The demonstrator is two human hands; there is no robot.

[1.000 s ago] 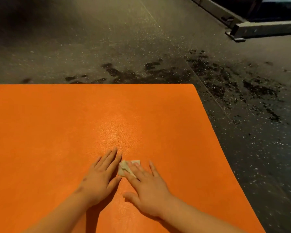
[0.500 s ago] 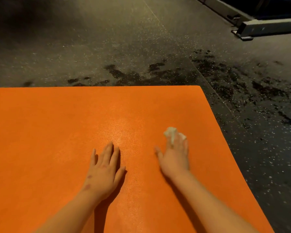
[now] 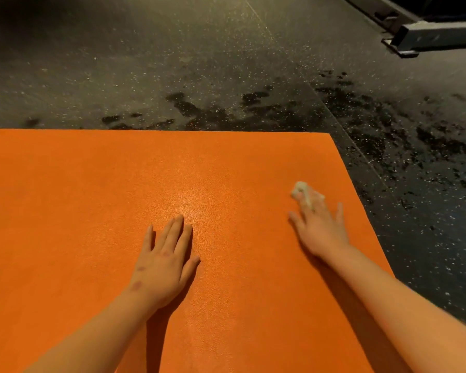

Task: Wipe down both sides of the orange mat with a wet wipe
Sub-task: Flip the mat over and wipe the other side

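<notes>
Mat, orange, lying flat on a dark speckled floor. Its far edge and right edge meet in a corner at the upper right of the head view, and its near and left parts run out of view. Wet wipe, pale and bunched, on the mat's upper face just inside the right edge, short of the far right corner.

Right hand: fingers straight and spread, fingertips pressing the wipe against the mat, a strip of it lying over one finger. Whether it is tucked between two fingers cannot be told.

Left hand: flat, palm down, fingers straight and close together, holding nothing. It rests on the mat well apart from the right hand and is judged to be steadying the mat.

Dark patches mark the floor beyond the far and right edges, and a grey metal beam lies at the floor's far right.

Step in hand, as judged: wiping the upper face at its right margin. The next move probably covers the far right corner and calls for flat, even pressure so the wipe does not slip off the edge onto the floor. The underside is not yet done; the mat must be turned over for it.
</notes>
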